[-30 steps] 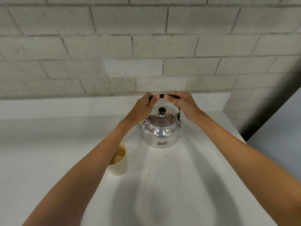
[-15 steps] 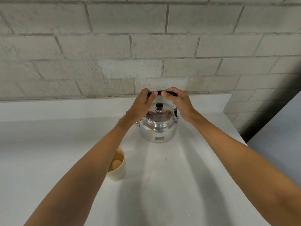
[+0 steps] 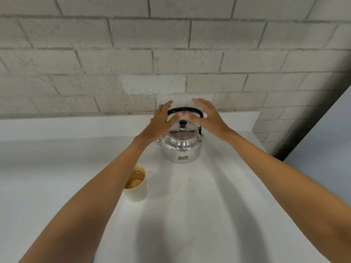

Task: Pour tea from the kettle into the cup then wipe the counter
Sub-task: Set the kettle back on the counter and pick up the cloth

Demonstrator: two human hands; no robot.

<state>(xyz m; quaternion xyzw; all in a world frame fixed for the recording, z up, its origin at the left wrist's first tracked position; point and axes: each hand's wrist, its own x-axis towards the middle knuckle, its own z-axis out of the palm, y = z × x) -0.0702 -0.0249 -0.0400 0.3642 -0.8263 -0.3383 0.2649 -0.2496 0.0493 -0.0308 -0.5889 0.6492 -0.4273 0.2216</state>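
Note:
A shiny metal kettle [image 3: 181,147] with a black handle and a dark lid knob stands upright on the white counter [image 3: 218,205], close to the back ledge. My left hand [image 3: 161,123] and my right hand [image 3: 208,118] hover on either side of the raised handle, fingers spread, holding nothing. A cream cup [image 3: 137,184] with brownish tea in it stands in front and left of the kettle, partly hidden by my left forearm. Faint yellowish spots [image 3: 190,180] mark the counter between cup and kettle.
A grey brick wall [image 3: 171,63] rises behind the counter's low back ledge. The counter ends at a right edge, with a dark gap and a pale blue-grey surface [image 3: 326,139] beyond it.
Both hands have let go of the kettle handle and opened. The kettle now rests farther back on the counter than one second ago.

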